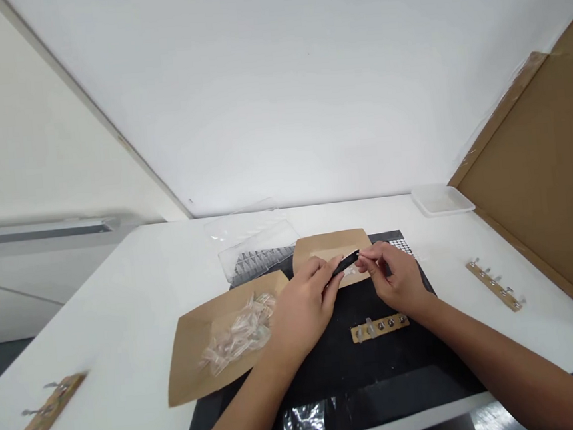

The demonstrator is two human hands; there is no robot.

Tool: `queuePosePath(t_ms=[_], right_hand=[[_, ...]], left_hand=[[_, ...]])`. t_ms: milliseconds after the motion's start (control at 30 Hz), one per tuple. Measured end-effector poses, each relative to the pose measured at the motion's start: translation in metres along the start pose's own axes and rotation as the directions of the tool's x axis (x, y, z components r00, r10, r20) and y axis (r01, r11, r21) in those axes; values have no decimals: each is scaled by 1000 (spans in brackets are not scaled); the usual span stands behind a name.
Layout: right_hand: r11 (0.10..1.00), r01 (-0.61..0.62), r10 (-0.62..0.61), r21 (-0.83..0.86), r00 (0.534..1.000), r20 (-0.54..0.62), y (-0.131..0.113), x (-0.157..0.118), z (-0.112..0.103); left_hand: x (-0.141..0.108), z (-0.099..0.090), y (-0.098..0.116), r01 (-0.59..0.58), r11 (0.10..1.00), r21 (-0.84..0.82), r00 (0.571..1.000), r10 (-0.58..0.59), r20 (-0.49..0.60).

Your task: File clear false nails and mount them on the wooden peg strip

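My left hand (307, 300) is closed around a slim black object (345, 263), whose exact kind I cannot make out. At its far end, my right hand (395, 276) pinches with thumb and fingertips; whatever is between them is too small to name. Below the hands, a wooden strip (386, 327) with a row of round metal studs lies on the black mat (340, 364). Clear nail tips (370, 328) stand on its left end. Behind my hands is a brown paper tray (319, 244) with small whitish bits. Left of my left hand, another paper tray (190, 344) holds many clear nail tips (241, 333).
A clear plastic case (260, 261) with rows of nail tips lies open at the back. More wooden strips lie at the right (496, 285) and front left (44, 423). A shallow clear container (440, 200) sits near the wall, beside a cardboard panel (545, 186).
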State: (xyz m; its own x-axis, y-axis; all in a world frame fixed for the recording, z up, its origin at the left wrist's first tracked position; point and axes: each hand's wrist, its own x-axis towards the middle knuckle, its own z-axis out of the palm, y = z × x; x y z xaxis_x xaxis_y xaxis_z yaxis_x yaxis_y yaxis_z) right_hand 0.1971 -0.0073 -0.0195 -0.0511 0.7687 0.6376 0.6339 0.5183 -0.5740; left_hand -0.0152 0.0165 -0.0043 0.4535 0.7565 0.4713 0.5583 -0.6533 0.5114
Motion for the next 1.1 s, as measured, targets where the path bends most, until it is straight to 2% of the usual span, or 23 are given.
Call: queuePosePath(t_ms=[100,200,300,400,567,700,867,1033,1100], right_hand=[[998,32,-31,-61,999,28,3,1,2],[996,47,-45,-72,999,27,3,3,3],[989,60,-57,-136,998,26,-1,6,2],[977,76,-67,-198,996,51,-5,8,2],[925,209,-177,-318,976,125,-6,10,9],[910,163,-168,-380,986,21,-4,15,17],[886,234,-214,-401,972,95,-5,17,19],[878,185,-195,-442,981,23,-10,22,15],[885,207,-209,-416,977,40,-12,23,13]], left_hand=[[1,1,3,79,978,-191,997,-82,-6],[4,-2,8,147,955,-256,989,-144,29],[5,-5,13,158,946,-281,987,-154,38],[4,-4,16,153,947,-282,987,-160,-2],[3,1,18,145,943,-300,982,-175,-75],[3,3,20,205,932,-299,964,-244,-102],[1,7,18,285,891,-354,944,-326,-59],[1,7,20,271,898,-347,945,-317,-83],[1,6,22,263,904,-336,945,-312,-100]])
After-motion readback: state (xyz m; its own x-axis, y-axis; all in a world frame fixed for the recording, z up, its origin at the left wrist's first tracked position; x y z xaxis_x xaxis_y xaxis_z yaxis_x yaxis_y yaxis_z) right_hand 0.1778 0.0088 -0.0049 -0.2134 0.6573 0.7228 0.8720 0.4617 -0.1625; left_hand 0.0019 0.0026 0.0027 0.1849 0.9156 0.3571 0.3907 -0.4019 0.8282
